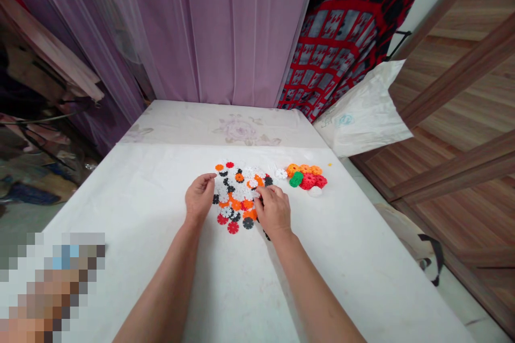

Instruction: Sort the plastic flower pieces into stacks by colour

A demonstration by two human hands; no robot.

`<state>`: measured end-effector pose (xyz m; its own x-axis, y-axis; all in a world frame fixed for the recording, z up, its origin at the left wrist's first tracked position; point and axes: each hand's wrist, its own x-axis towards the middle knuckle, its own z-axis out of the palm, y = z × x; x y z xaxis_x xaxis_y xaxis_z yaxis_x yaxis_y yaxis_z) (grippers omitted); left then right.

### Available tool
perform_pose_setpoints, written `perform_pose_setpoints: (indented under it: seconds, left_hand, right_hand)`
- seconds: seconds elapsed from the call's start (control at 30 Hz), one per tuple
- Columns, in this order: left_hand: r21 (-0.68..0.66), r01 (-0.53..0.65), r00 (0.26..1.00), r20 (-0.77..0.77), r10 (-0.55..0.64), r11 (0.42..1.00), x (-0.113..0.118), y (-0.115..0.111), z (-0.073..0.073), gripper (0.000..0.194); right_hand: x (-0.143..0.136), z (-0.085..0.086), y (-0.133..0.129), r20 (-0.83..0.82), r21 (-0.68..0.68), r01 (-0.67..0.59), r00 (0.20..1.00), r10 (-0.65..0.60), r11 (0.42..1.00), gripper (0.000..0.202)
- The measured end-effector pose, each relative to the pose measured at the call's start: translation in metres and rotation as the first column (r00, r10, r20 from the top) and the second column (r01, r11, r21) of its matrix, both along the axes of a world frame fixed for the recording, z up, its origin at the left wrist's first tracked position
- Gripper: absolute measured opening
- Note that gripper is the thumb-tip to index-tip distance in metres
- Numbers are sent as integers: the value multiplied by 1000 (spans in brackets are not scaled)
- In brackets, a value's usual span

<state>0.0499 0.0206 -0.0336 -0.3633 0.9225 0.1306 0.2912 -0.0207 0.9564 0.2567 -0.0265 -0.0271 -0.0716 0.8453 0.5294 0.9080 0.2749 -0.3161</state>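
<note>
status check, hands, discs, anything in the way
Left hand at left edge of mixed disc pile, right hand at right; grips unclear. Discs loosely spread, overlapping. Orange, red, green clusters farther right, not between hands.

Just one head-worn cam, pretty close over the table point(120, 203), facing forward and down, purple curtain point(225, 27) at the back.

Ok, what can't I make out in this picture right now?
All in the head view:
Right hand: its back hides whether it grips anything.
Left hand: anything pinched is too small to tell.
Loose discs: overlaps and the right hand hide some; no sure count.
White bag: its side hides any contents.
Lower-left patch: blurred into blocks, cut off by the edge.
</note>
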Motion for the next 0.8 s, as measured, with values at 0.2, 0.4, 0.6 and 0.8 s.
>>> perform_pose_setpoints:
  seconds: [0.2,0.4,0.6,0.8]
  left_hand:
    - [-2,-3,1000,-11,3,1000,0,1,-2,32]
    - [3,-8,1000,-14,8,1000,1,0,-1,30]
    - [4,11,1000,1,-11,1000,1,0,0,31]
    - [-3,1,1000,-1,-1,1000,1,1,-1,31]
  right_hand:
    - [-6,1,11,23,-106,41,999,-39,994,10]
    - [-6,-1,14,1,-112,42,999,-43,993,12]
    - [-1,5,8,-138,-52,-29,990,22,998,16]
    - [47,13,2,-563,-112,74,817,-125,991,28]
